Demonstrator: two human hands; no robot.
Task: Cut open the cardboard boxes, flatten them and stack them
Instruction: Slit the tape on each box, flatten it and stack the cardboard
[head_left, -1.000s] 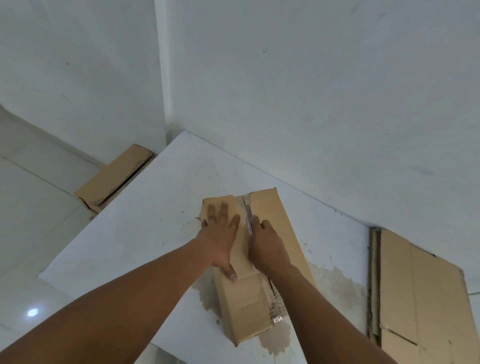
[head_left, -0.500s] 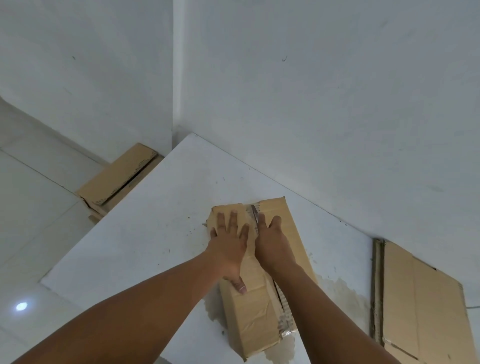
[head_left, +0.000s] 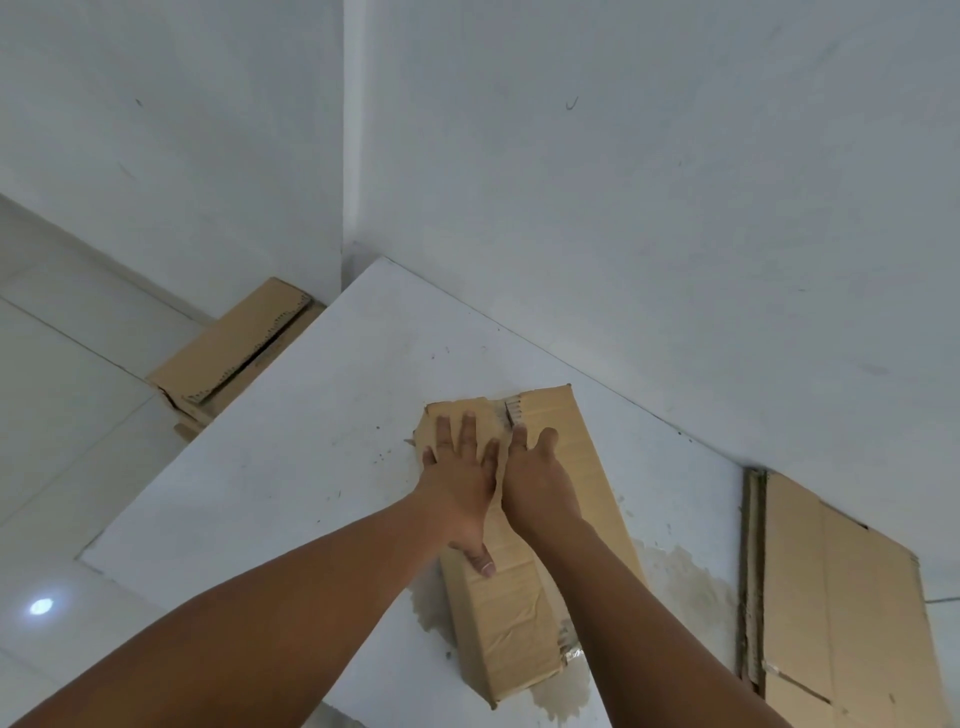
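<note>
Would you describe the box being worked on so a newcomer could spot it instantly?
Find the white table in the room's corner. One long cardboard box lies on it, with the left hand and right hand on its far end. Unlike the cardboard left of the table and the flat sheets right of it, it alone sits on the tabletop.

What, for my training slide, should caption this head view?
Left hand and right hand rest on a cardboard box lying on a white table.

white slab (head_left: 291, 467) | 1 cardboard box (head_left: 514, 634) on it | stain (head_left: 685, 582), perhaps damp
</note>
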